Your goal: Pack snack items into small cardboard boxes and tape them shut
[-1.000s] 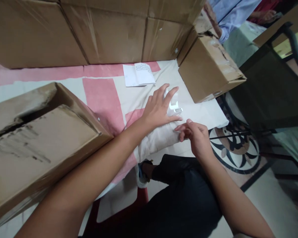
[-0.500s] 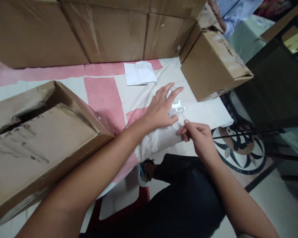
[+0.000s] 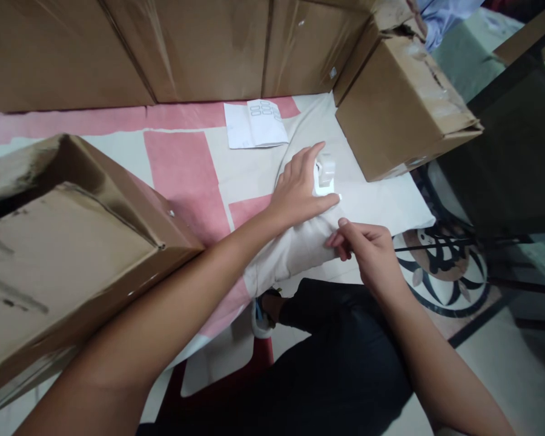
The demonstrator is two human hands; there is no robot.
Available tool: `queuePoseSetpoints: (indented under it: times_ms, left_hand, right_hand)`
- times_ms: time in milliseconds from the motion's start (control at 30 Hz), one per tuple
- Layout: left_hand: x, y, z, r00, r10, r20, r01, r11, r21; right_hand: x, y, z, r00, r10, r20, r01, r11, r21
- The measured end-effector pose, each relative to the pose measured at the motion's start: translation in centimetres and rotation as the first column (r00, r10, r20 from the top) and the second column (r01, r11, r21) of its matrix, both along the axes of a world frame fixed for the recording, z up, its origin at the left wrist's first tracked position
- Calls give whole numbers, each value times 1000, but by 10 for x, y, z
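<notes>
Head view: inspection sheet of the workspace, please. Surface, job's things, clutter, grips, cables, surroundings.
Surface: pink and white cloth spread on the floor, bunched at its near edge.
Job's things: small white item, like a tape dispenser, on the cloth and partly under the left hand.
Clutter: printed paper sheet beyond that hand; cardboard all round: left box, back boxes, right box.
Grips: left hand lies open over the white item, thumb alongside; right hand is apart from it, fingertips pinched shut, on what I cannot tell.
Cables: nothing seen.
Surroundings: patterned floor; dark furniture at right; another person's blue sleeve at top right.
</notes>
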State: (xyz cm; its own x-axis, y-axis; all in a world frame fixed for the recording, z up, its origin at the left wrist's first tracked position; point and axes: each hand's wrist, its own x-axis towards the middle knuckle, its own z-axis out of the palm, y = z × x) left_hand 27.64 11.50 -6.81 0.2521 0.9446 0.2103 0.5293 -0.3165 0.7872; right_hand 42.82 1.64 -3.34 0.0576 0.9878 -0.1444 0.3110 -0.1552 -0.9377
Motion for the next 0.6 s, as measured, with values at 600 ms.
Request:
queuePoseSetpoints:
  times_ms: [600]
  left_hand:
    - [-6,13,-17,982,-129,139,128,992,16]
  right_hand:
    - [5,-1,3,1000,3,-13,-3,999,-37]
